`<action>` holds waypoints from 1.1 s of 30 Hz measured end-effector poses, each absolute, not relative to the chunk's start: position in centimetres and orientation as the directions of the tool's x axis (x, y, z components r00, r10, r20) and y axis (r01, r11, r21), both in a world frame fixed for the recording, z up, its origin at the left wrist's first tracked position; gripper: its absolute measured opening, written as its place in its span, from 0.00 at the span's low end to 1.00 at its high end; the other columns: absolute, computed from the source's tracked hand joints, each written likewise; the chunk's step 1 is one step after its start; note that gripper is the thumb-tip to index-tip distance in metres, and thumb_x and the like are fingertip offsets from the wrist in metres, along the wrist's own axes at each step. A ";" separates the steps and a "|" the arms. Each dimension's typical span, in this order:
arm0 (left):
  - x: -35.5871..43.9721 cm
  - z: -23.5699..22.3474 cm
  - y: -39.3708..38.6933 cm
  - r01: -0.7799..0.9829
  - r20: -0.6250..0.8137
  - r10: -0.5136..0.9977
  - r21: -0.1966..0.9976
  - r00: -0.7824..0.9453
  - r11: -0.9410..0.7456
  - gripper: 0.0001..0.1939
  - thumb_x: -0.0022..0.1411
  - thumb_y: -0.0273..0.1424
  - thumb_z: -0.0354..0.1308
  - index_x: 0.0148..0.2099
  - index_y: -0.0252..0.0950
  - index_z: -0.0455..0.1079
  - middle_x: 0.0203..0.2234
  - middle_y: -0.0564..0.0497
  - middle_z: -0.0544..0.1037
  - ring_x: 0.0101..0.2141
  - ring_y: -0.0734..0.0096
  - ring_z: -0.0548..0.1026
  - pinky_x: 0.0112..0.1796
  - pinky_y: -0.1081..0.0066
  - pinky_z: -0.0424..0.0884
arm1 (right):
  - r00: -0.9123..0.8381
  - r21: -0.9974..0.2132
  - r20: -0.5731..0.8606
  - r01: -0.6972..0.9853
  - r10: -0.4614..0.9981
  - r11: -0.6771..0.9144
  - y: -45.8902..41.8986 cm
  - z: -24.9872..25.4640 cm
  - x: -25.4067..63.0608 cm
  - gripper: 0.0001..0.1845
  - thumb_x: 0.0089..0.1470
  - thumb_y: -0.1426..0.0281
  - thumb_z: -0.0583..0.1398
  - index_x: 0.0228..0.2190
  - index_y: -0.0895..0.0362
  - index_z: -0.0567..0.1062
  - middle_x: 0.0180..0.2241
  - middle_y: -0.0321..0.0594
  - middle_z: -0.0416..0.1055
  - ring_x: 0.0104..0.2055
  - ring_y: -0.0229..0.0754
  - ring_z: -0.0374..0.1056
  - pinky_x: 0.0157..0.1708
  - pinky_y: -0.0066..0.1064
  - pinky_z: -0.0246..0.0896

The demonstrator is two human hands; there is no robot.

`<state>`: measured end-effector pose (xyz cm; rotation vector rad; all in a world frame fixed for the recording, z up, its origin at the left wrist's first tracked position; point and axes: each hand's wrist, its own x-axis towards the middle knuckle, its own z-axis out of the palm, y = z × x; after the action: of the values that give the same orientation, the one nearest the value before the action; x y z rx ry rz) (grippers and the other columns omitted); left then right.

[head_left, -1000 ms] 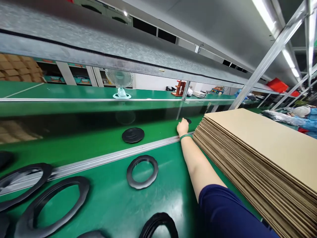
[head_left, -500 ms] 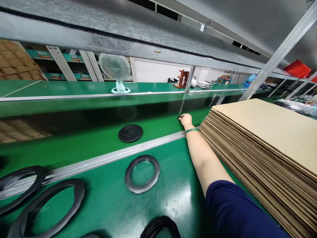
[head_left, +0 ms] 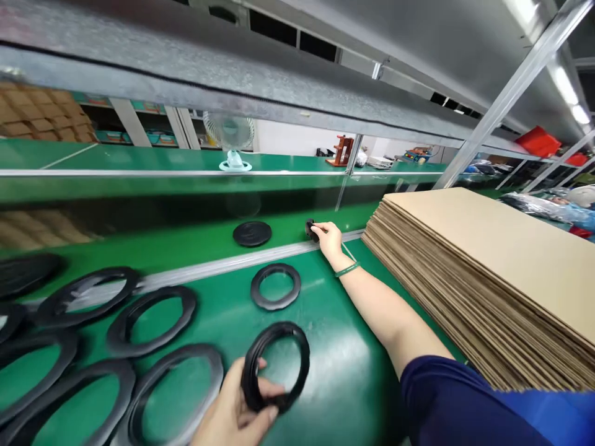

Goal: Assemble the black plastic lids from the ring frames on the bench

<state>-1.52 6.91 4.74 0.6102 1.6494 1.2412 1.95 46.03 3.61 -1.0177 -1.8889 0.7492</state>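
Note:
In the head view my left hand (head_left: 235,406) is closed round the lower left of a black ring (head_left: 303,365), which it holds up over the green bench. My right hand (head_left: 329,240), at the end of a stretched arm, pinches a small round black part (head_left: 309,229) above the metal rail. Between the two hands a flat black ring (head_left: 255,297) lies on the bench. A black disc (head_left: 251,233) rests on the green belt left of my right hand. Several larger black rings (head_left: 188,310) lie at the left, some blurred.
A tall stack of cardboard sheets (head_left: 446,248) stands at the right, close to my right arm. The metal rail (head_left: 218,267) runs between bench and belt. Behind are a small fan (head_left: 235,162) and a red-brown stand (head_left: 343,150). A metal shelf (head_left: 186,80) hangs overhead.
My right hand has drawn back left and nearer from the belt with the small black part. My left hand has come into view with the black ring raised. The view has shifted leftward.

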 end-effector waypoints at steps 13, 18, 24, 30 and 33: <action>-2.4 6.2 7.7 -0.145 -0.329 0.842 0.944 -0.429 0.295 0.31 0.47 0.37 0.71 0.49 0.38 0.58 0.44 0.44 0.80 0.48 0.54 0.78 0.50 0.55 0.75 | -0.697 -0.662 0.632 -0.258 0.339 0.704 24.0 6.5 10.5 0.07 0.64 0.68 0.63 0.37 0.58 0.81 0.30 0.39 0.70 0.32 0.39 0.66 0.33 0.31 0.65; -2.4 6.1 7.6 -0.138 -0.361 0.799 0.931 -0.481 0.337 0.33 0.46 0.36 0.73 0.49 0.38 0.60 0.40 0.49 0.79 0.43 0.57 0.80 0.46 0.59 0.78 | -0.706 -0.392 0.696 -0.226 0.127 0.892 23.9 5.3 9.9 0.11 0.68 0.69 0.58 0.37 0.61 0.79 0.29 0.41 0.68 0.31 0.40 0.63 0.32 0.32 0.64; -2.1 6.3 7.5 -0.150 -0.367 0.795 0.929 -0.483 0.338 0.33 0.48 0.35 0.74 0.52 0.37 0.60 0.40 0.50 0.79 0.41 0.61 0.80 0.42 0.64 0.79 | -0.721 -0.272 0.691 -0.197 0.049 0.942 24.1 5.3 10.0 0.13 0.68 0.70 0.57 0.33 0.60 0.77 0.28 0.39 0.66 0.30 0.39 0.62 0.29 0.31 0.60; -2.0 6.5 7.3 -0.175 -0.381 0.792 0.924 -0.477 0.339 0.34 0.50 0.36 0.74 0.53 0.37 0.60 0.42 0.50 0.78 0.43 0.61 0.79 0.44 0.64 0.79 | -0.723 -0.202 0.691 -0.169 0.018 0.965 24.1 6.0 10.0 0.15 0.67 0.73 0.55 0.29 0.59 0.77 0.26 0.39 0.64 0.28 0.40 0.59 0.27 0.32 0.57; -2.0 6.3 7.3 -0.155 -0.380 0.795 0.924 -0.473 0.349 0.33 0.51 0.36 0.73 0.53 0.37 0.60 0.43 0.49 0.78 0.43 0.60 0.79 0.43 0.64 0.79 | -0.742 -0.257 0.668 -0.168 0.050 0.952 24.1 5.9 10.0 0.18 0.69 0.71 0.53 0.28 0.59 0.76 0.26 0.39 0.65 0.29 0.40 0.60 0.28 0.32 0.58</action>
<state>-2.00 7.26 6.30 0.5776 1.6833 1.2820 9.96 24.08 5.89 0.0825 -2.3765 0.3925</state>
